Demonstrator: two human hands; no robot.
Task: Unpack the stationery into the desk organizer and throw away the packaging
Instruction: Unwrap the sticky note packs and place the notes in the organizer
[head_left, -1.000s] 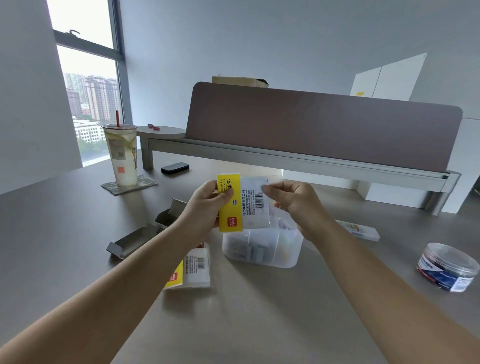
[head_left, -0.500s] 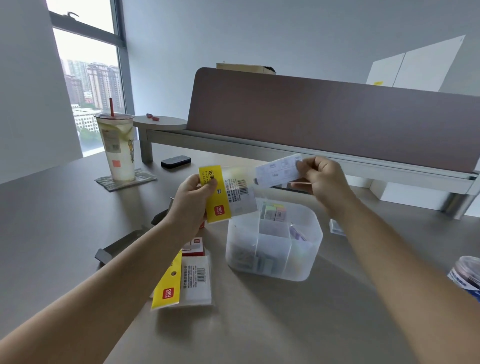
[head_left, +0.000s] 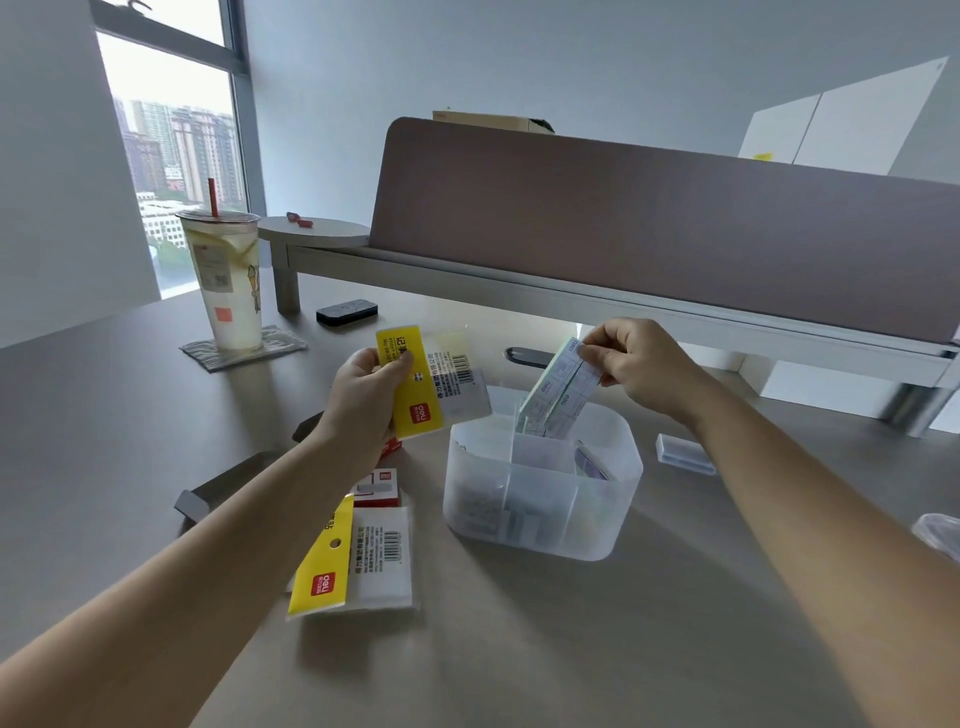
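Pinching the labels (head_left: 558, 391) in the right hand (head_left: 631, 364) to drop them into the organizer (head_left: 540, 530), while the left hand (head_left: 363, 395) grips the empty wrapper (head_left: 436, 384) aside for binning.

Single head cam, looks fwd/down, close over desk (head_left: 156, 415).

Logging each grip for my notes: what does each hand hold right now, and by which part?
Left hand grips the yellow-headed package by its yellow end. Right hand pinches the label sheets by their upper end.
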